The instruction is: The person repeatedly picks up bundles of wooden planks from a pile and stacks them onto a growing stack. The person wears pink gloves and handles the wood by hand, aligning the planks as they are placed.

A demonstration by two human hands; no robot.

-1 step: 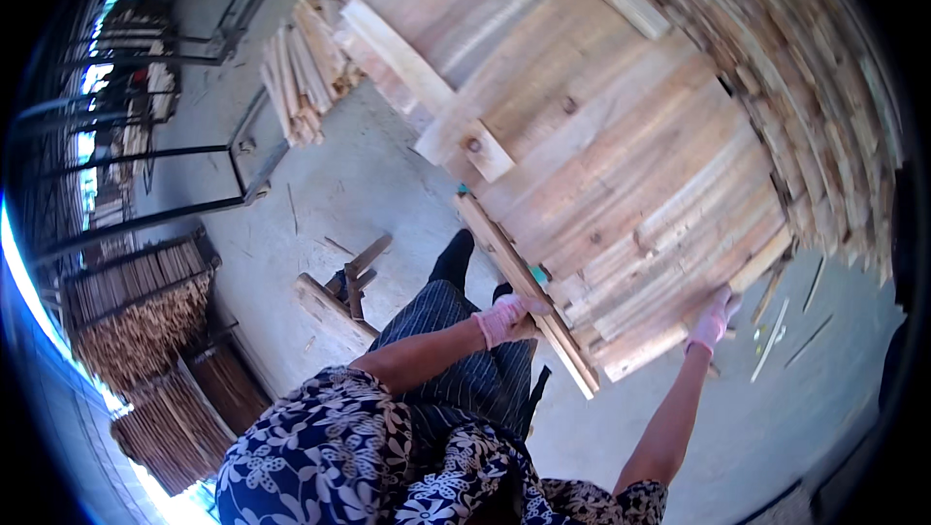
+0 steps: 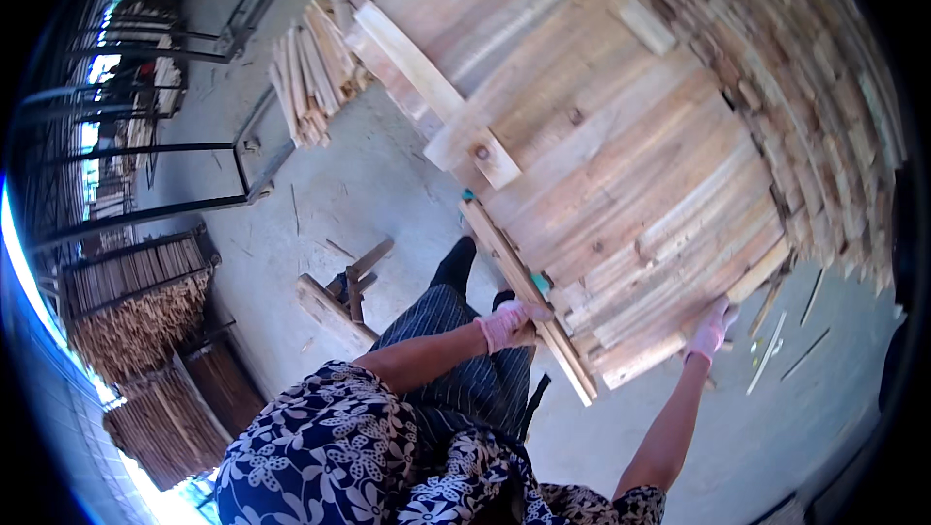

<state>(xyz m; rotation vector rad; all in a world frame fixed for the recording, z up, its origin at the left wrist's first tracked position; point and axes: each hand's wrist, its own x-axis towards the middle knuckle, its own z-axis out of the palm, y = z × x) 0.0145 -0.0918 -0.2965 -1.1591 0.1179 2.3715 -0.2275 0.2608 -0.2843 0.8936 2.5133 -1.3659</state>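
Observation:
Many pale planks lie side by side as a wide wooden panel (image 2: 621,176) in front of me. Along its left edge runs a narrow wooden rail (image 2: 529,294), with small green pieces (image 2: 540,282) between it and the planks. My left hand (image 2: 511,324), in a pink glove, is closed on this rail near its close end; the fingertips are partly hidden. At the panel's near right corner, my right hand (image 2: 711,331), gloved alike, is closed at the end of the nearest plank (image 2: 645,360). A short knotty block (image 2: 493,159) lies on the panel's left side.
Long stacks of timber (image 2: 786,69) rise beyond the panel at the right. A wooden stool-like frame (image 2: 339,302) stands on the floor at left. Further left are a black metal frame (image 2: 184,205) and bundled sticks (image 2: 145,331). Loose strips (image 2: 766,352) litter the floor at right.
The view has shifted slightly, and my right hand sits a little lower in it. Both hands keep their places at the rail and the plank.

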